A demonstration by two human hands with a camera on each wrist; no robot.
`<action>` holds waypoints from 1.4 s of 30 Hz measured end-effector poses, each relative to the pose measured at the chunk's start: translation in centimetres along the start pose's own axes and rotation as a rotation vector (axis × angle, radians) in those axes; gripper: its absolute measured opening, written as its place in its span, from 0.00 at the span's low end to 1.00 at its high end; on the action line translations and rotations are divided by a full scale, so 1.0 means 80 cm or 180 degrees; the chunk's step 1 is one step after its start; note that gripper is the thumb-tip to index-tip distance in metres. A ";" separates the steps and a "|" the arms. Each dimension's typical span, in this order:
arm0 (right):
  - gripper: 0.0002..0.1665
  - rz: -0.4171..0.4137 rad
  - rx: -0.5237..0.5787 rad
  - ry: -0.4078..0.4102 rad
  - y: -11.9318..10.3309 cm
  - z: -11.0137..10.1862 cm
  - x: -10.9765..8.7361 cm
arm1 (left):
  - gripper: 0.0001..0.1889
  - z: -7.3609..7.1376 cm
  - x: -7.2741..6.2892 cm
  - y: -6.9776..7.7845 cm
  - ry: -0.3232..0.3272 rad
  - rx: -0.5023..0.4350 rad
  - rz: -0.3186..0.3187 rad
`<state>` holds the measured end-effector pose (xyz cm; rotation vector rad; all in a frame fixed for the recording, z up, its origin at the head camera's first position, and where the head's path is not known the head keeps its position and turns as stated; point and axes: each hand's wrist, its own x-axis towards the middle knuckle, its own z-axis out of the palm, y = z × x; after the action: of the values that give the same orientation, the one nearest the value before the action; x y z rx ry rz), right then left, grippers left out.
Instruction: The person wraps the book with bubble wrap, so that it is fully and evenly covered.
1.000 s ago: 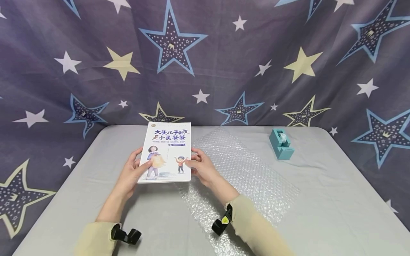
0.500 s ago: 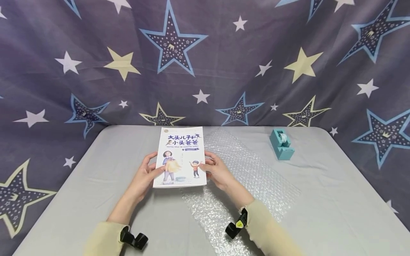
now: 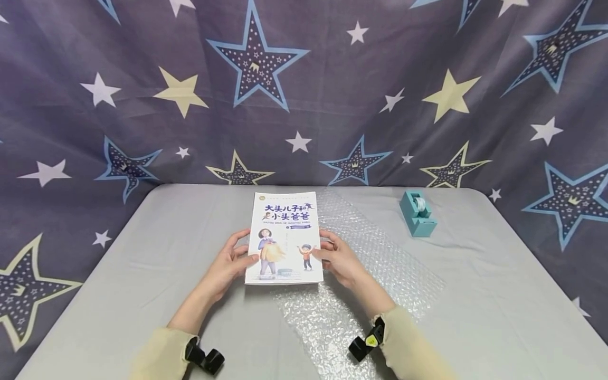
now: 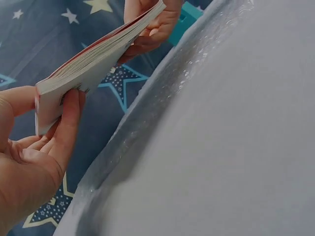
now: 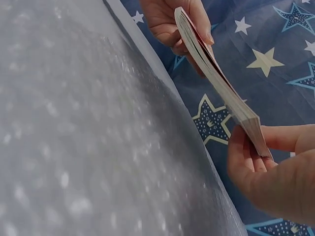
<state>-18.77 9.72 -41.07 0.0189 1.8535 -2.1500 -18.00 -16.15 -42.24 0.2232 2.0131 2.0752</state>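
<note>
A white paperback book (image 3: 285, 237) with a drawn woman and child on its cover is held up by both hands, cover toward the head camera. My left hand (image 3: 231, 266) grips its left edge, thumb on the cover and fingers behind. On the opposite edge, my right hand (image 3: 343, 261) pinches it the same way. Both wrist views show the book's page block (image 4: 106, 54) edge-on, above the table. Beneath and to the right of it lies a sheet of clear bubble wrap (image 3: 380, 253), flat on the table and partly covered by the book and right arm.
A teal tape dispenser (image 3: 419, 215) with a roll of clear tape stands at the back right of the grey-covered table (image 3: 499, 295). Behind the table's far edge hangs a dark curtain (image 3: 328, 105) printed with stars. Each wrist carries a small black camera.
Both hands have carried the book to the right and slightly nearer, so it now overlaps the left part of the bubble wrap. The grip, wrap and tape dispenser look unchanged.
</note>
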 end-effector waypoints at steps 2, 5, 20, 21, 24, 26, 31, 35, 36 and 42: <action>0.33 0.0012 -0.0026 0.0029 0.001 -0.006 -0.002 | 0.37 0.004 0.002 0.000 -0.0050 0.0010 -0.0003; 0.33 0.0044 -0.0024 0.0092 0.002 -0.016 -0.004 | 0.37 0.011 0.006 0.000 -0.0099 0.0023 0.0000; 0.33 0.0087 -0.0137 0.0305 0.003 -0.056 -0.020 | 0.38 0.050 0.025 -0.014 -0.0150 0.0114 -0.0160; 0.32 0.0089 -0.0151 0.0310 0.003 -0.058 -0.021 | 0.37 0.053 0.026 -0.014 -0.0135 0.0112 -0.0174; 0.32 0.0139 -0.0214 0.0381 0.002 -0.065 -0.024 | 0.36 0.062 0.028 -0.016 -0.0103 0.0111 -0.0195; 0.32 0.0179 -0.0253 0.0445 0.002 -0.068 -0.025 | 0.35 0.068 0.030 -0.016 -0.0062 0.0125 -0.0231; 0.32 0.0228 -0.0346 0.0563 0.001 -0.080 -0.027 | 0.35 0.081 0.036 -0.019 -0.0047 0.0137 -0.0250; 0.32 0.0214 -0.0409 0.0584 0.002 -0.089 -0.027 | 0.35 0.087 0.040 -0.020 -0.0075 0.0186 -0.0229; 0.32 0.0213 -0.0431 0.0585 0.002 -0.091 -0.028 | 0.35 0.088 0.041 -0.020 -0.0078 0.0207 -0.0235; 0.33 0.0246 -0.0666 0.0569 0.001 -0.099 -0.030 | 0.35 0.094 0.045 -0.020 -0.0027 0.0295 -0.0251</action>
<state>-17.94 17.91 -41.98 0.2404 2.1319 -1.9489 -19.28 -7.92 -43.75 0.1658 2.0806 1.9332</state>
